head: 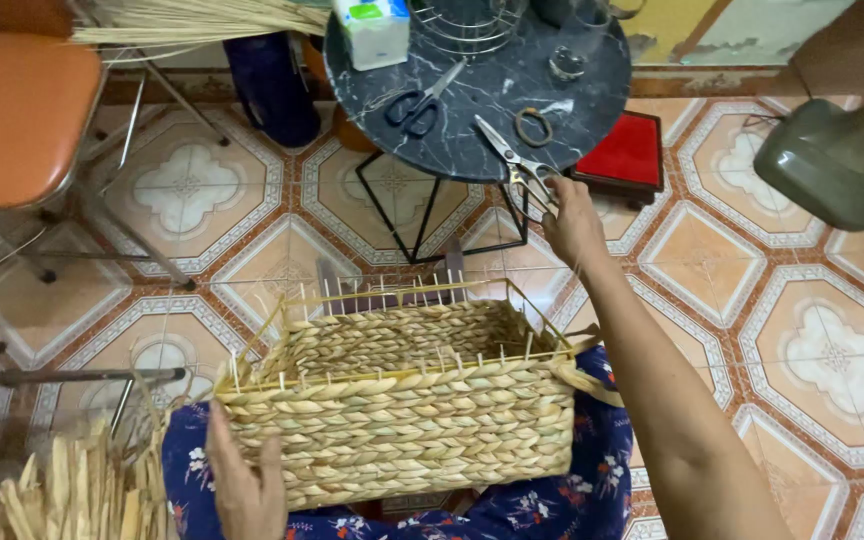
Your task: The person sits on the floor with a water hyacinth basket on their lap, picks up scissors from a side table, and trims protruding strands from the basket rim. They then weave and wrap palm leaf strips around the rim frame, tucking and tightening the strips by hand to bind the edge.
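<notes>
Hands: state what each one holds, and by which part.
Right hand grips the silver scissors by the handle loops at the table's edge. Left hand steadies the woven basket at its near left corner.

Rough woven-straw basket (metal scissors)
</notes>
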